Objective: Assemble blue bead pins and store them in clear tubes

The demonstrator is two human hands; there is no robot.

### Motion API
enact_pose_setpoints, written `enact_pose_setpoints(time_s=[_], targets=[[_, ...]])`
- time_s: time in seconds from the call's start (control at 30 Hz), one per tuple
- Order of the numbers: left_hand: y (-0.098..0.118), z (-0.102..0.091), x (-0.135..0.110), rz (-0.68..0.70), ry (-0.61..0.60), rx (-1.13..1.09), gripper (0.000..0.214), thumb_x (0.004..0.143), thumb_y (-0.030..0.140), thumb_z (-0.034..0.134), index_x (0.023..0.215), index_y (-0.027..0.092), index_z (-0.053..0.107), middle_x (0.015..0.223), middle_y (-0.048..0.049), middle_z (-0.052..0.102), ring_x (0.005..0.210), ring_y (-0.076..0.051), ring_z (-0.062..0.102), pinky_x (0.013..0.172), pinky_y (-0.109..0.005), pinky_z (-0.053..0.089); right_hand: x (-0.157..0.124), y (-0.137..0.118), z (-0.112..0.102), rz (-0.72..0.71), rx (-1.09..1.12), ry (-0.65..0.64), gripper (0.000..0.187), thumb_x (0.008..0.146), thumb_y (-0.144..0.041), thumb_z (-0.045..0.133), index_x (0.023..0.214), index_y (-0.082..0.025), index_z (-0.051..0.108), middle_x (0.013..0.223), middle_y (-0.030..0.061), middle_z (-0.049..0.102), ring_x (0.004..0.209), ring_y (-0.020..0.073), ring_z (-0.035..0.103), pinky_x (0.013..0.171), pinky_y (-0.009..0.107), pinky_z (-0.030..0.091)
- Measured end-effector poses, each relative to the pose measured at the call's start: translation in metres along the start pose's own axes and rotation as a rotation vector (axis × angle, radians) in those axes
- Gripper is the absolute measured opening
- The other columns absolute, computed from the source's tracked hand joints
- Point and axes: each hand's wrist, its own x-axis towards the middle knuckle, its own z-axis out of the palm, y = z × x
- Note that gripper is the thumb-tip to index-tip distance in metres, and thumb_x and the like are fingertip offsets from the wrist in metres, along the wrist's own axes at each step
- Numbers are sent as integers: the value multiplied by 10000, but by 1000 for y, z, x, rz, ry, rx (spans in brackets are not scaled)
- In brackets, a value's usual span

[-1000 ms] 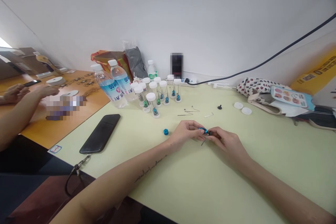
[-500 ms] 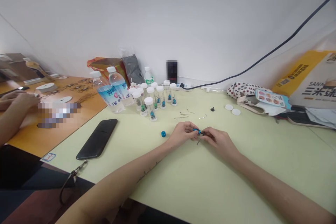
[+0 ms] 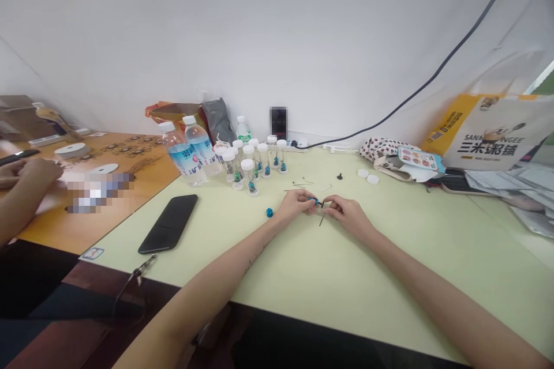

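My left hand (image 3: 295, 205) and my right hand (image 3: 347, 215) meet in front of me on the pale green table (image 3: 389, 253). Their fingertips pinch a small blue metal part (image 3: 315, 201) from both sides. A thin dark metal rod (image 3: 322, 219) sticks down from the pinch, and my fingers partly hide where it joins the blue part. Just left of my left hand, a blue round piece (image 3: 269, 213) lies on the table. Several thin wire pieces (image 3: 302, 183) lie farther ahead, beyond my hands.
Several capped clear vials (image 3: 250, 176) with small parts and water bottles (image 3: 190, 153) stand ahead. A black phone (image 3: 168, 223) lies to the left. A co-worker's hand (image 3: 41, 172) rests on the neighbouring wooden table (image 3: 147, 176). Bags lie at the right.
My view has swung and pulled back, so everything sits smaller and more of the bag at right shows. My hands have stayed together, pinching the blue part.
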Motion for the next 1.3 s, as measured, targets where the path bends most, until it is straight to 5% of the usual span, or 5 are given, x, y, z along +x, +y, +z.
enact_pose_setpoints(time_s=[0.3,0.6,0.9,1.07,1.3], targets=[[-1,-2,-2,-19,-47,-15,357,660,343,712,879,79,613,778,-126,693,614,-148,647,614,-273,527,-4,0,2,-35,7,18,252,847,-313,480,1081,-221,500,828,6,653,654,138,595,638,266,437],[-5,-1,-4,-18,-38,-44,355,619,311,748,851,71,627,753,-121,696,649,-163,663,699,-299,534,-4,-4,6,-70,-11,39,156,816,-332,537,923,-222,567,773,1,661,624,140,591,619,252,407],[-10,-11,5,78,197,-137,295,683,259,707,893,76,610,818,-131,695,700,-165,671,720,-300,536,3,22,-1,158,28,363,356,887,-236,251,1080,-121,527,947,117,621,879,201,573,767,342,422],[-12,-10,12,126,318,-156,217,695,213,691,844,83,604,811,-118,694,709,-159,673,759,-308,533,8,34,5,136,51,275,328,829,-163,347,1021,-156,612,1059,97,610,984,193,557,863,348,411],[-15,-7,16,109,406,-146,148,701,171,676,795,95,592,734,-85,681,643,-143,659,750,-309,530,10,28,11,75,39,122,219,793,-179,525,963,-188,662,948,61,600,792,159,599,758,295,462]])
